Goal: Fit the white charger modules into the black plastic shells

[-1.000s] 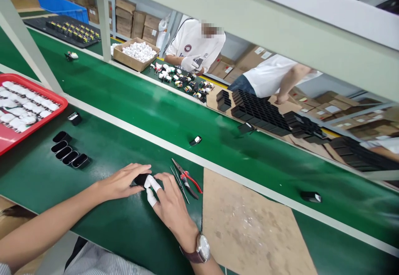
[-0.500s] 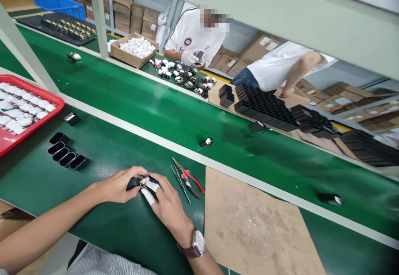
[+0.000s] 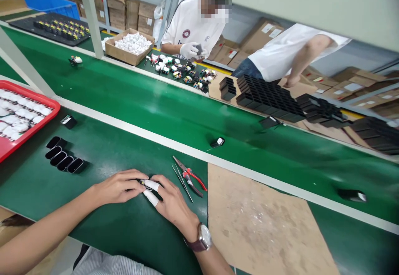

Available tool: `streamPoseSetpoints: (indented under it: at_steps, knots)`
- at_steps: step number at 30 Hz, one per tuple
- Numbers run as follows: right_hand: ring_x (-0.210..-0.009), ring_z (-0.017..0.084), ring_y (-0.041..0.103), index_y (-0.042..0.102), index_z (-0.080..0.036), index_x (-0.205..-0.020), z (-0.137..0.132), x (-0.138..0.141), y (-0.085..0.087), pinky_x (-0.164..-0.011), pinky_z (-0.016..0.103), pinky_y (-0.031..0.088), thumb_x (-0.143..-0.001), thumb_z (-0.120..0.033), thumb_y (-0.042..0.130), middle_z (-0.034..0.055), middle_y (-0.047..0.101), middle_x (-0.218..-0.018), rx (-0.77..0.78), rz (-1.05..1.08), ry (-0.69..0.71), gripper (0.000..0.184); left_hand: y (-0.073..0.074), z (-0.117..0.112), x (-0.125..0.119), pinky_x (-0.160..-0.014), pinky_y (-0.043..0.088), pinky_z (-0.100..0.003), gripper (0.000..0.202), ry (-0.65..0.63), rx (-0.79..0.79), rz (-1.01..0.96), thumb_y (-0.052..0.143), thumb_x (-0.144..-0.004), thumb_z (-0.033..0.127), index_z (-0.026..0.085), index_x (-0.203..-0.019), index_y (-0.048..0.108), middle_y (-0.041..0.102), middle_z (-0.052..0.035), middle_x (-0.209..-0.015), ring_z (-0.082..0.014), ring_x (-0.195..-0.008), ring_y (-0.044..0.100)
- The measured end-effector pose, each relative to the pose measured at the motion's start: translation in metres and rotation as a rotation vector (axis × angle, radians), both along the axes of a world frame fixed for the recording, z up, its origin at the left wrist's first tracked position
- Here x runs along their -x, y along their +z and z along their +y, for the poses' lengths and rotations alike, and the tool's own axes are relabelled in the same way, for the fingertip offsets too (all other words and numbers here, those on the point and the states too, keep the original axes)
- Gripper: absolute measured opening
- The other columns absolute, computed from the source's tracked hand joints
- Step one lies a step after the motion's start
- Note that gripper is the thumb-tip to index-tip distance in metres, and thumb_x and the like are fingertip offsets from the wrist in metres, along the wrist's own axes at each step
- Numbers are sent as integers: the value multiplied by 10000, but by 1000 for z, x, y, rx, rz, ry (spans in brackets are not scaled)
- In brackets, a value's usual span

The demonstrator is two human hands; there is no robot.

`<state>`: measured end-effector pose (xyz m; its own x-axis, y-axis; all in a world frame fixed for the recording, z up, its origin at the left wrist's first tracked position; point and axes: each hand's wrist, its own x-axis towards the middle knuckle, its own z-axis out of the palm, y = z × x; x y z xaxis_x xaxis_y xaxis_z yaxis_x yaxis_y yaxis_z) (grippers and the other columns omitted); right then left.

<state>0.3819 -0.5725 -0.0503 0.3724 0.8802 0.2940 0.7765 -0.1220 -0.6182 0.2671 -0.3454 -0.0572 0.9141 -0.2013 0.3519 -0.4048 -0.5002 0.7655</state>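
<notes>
Two black housings [image 3: 217, 142] on the belt [image 3: 134, 96] had moved right along it since the earlier frame, passing the pliers [image 3: 189, 176], while the held housing [image 3: 145, 184] had become more covered by the hands. Beyond the white strip, the belt crossed the scene from far left to near right. On the near side stood the green bench [image 3: 109, 154], with a brown board [image 3: 262, 221] at right and a red tray [image 3: 35, 128] of white parts at left.

The left hand [image 3: 120, 186] entered from near left, back upward, its fingers together and closed on the held housing. The right hand [image 3: 171, 200], a watch [image 3: 205, 237] at its wrist, came from near right. Its two white-covered fingers [image 3: 152, 185] stood slightly apart at the piece; whether they gripped it could not be told.

Five open shells [image 3: 56, 158] lay grouped at left on the bench; the pliers and tweezers [image 3: 182, 182] lay right of the hands. Situated between both hands, just above or on the bench, the held housing was judged light, stiff and somewhat slippery, its contents probably fragile. The outer side walls appeared the sounder place to take hold.
</notes>
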Motion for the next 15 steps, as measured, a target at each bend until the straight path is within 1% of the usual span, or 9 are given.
streamPoseSetpoints:
  at_steps: [2,5,7,9,10,12,13,15]
  knots:
    - [-1067,216,728,609,-273,-1405,-3,-3,-3,-943,391,645,-1055,-279,606,83,693,-1224,-60,146,-30,350,-2,-2,0,-960,614,-402,170,1,1,-8,601,-1055,202,233,-1096,763,742,-129,-1294,-252,-1124,736]
    - [-1021,188,741,570,-259,-1442,-7,-4,-12,-926,360,657,-1078,-266,551,87,700,-1203,-163,331,-141,365,-6,-7,0,-954,617,-400,126,34,33,-2,643,-1035,227,221,-1047,768,759,-134,-1263,-255,-1123,743]
    - [-1002,192,745,592,-258,-1428,-7,-2,-19,-912,363,664,-1077,-267,545,89,710,-1183,-178,333,-175,354,-7,-8,-3,-901,638,-388,123,121,125,62,690,-1008,301,209,-1000,771,788,-126,-1187,-249,-1044,771]
    - [-999,201,748,615,-260,-1412,-6,1,-25,-908,366,665,-1063,-267,568,85,723,-1165,-188,286,-182,353,-3,-1,-12,-812,661,-376,231,266,239,183,731,-967,414,185,-965,762,818,-111,-1045,-237,-897,796]
    - [-986,200,750,627,-260,-1400,-5,2,-28,-896,360,667,-1057,-263,573,82,728,-1151,-203,267,-188,347,2,8,-21,-765,666,-371,296,350,265,247,741,-946,468,173,-959,756,822,-101,-970,-232,-824,797]
    - [-944,192,755,656,-252,-1357,-4,3,-32,-856,338,673,-1051,-252,572,76,736,-1111,-244,243,-211,317,18,34,-45,-707,663,-367,382,502,235,319,754,-908,532,155,-970,751,814,-81,-865,-232,-740,788]
    - [-926,188,757,670,-249,-1334,-3,2,-33,-839,329,675,-1051,-246,568,74,739,-1093,-264,237,-220,302,27,51,-60,-705,659,-368,392,564,184,317,767,-891,533,151,-979,753,810,-77,-853,-234,-734,784]
    - [-899,183,761,689,-248,-1303,-1,1,-34,-812,318,678,-1052,-238,554,70,743,-1069,-300,224,-226,285,46,86,-93,-768,647,-372,352,661,92,275,809,-857,489,158,-965,758,806,-73,-888,-242,-790,781]
